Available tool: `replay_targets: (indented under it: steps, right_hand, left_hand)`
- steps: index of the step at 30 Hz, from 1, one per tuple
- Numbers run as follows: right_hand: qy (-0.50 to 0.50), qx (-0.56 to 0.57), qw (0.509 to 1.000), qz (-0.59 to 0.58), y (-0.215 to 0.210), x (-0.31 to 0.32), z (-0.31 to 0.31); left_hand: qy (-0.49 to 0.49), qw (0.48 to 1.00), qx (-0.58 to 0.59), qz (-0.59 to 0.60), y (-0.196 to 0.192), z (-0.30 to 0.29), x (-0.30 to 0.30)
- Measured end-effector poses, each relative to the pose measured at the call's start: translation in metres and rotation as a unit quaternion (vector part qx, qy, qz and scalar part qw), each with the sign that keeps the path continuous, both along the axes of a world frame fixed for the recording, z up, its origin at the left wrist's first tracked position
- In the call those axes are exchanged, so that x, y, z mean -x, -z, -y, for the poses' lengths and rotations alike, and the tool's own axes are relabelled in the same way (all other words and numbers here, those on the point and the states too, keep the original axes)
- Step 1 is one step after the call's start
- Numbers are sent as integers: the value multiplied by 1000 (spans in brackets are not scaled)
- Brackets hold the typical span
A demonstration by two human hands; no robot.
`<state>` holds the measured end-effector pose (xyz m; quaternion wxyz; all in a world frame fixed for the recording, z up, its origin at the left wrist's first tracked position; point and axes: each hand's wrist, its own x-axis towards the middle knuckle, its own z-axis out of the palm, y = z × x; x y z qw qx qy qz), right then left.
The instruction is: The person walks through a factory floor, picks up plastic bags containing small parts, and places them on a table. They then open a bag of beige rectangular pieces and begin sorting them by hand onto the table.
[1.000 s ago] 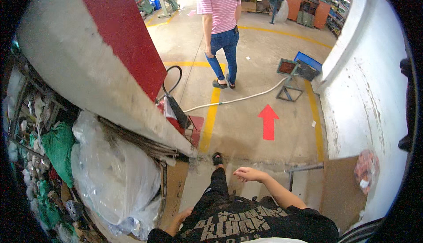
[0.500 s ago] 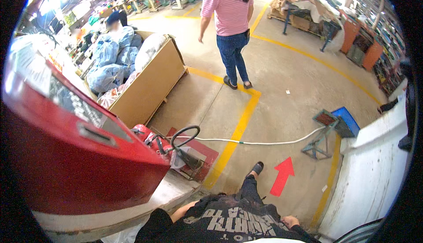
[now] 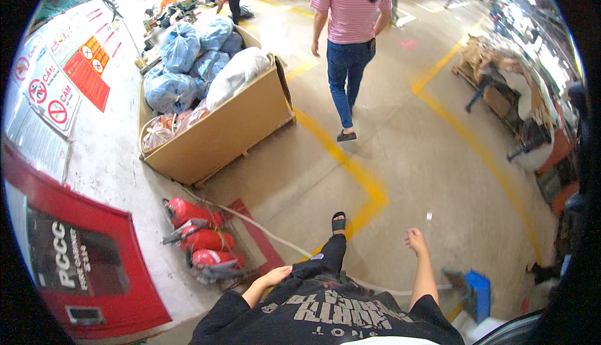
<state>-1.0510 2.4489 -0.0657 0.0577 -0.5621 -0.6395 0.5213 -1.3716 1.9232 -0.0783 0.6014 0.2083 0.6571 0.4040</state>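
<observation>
My left hand hangs beside my left thigh, loosely stretched out, with nothing visible in it; part of its fingers is hard to make out. My right hand is out in front to the right, fingers curled in, also with nothing seen in it. Neither hand touches an object. Nearest the left hand are several red fire extinguishers, standing by the wall. One sandalled foot is forward on the concrete floor.
Ahead walks a person in a pink striped top. Left stands a large cardboard bin of blue and white bags, beyond a red cabinet. A pale hose crosses the floor. A blue crate is at right; a loaded pallet lies farther off.
I have moved forward; the bin and extinguishers are nearer, and the blue crate is now low at right. My right hand has swung forward into fuller view. The person ahead has stepped on.
</observation>
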Motion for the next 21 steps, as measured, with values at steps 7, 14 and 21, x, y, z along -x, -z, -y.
replay_targets:
  steps: [7, 14, 21]
  right_hand:
    - [59, 182, 976, 101, -2, 111, -174]
    - [70, 316, 914, 243, 13, 172, -317]
    - [53, 296, 934, 191, 40, 400, -627]
  left_hand:
    - [17, 994, 86, 69, -27, -233, 165]
    - [52, 990, 116, 65, -43, -415, 310]
    - [6, 981, 163, -104, -60, -643, 472]
